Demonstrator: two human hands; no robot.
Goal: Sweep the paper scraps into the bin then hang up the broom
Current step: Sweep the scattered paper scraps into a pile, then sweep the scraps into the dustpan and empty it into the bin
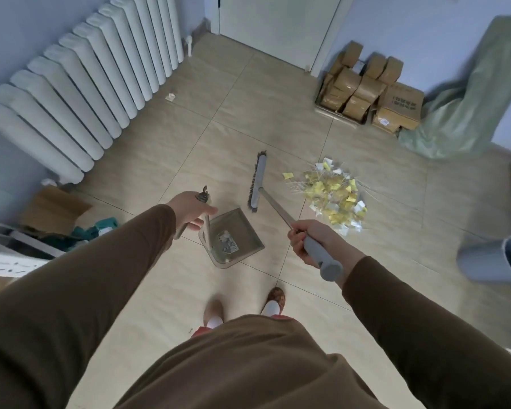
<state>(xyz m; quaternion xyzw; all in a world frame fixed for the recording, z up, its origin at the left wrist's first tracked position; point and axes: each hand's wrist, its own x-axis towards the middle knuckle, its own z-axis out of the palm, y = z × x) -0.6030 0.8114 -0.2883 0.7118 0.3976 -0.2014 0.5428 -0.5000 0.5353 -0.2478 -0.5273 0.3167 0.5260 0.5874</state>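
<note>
Left hand (193,208) grasps dustpan (233,237) handle, pan on tile near feet. Right hand (310,240) clenched round broom (258,180) grip, head on floor just left of scraps (334,193). Scraps likely light, flyaway: short strokes. Bin (493,259) right; open tile between, boxes (372,87) well apart.

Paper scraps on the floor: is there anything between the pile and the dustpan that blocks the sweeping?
Only the broom head stands between the paper scraps and the dustpan. It is on the dustpan's side of the pile. Otherwise the floor between them looks bare.
</note>
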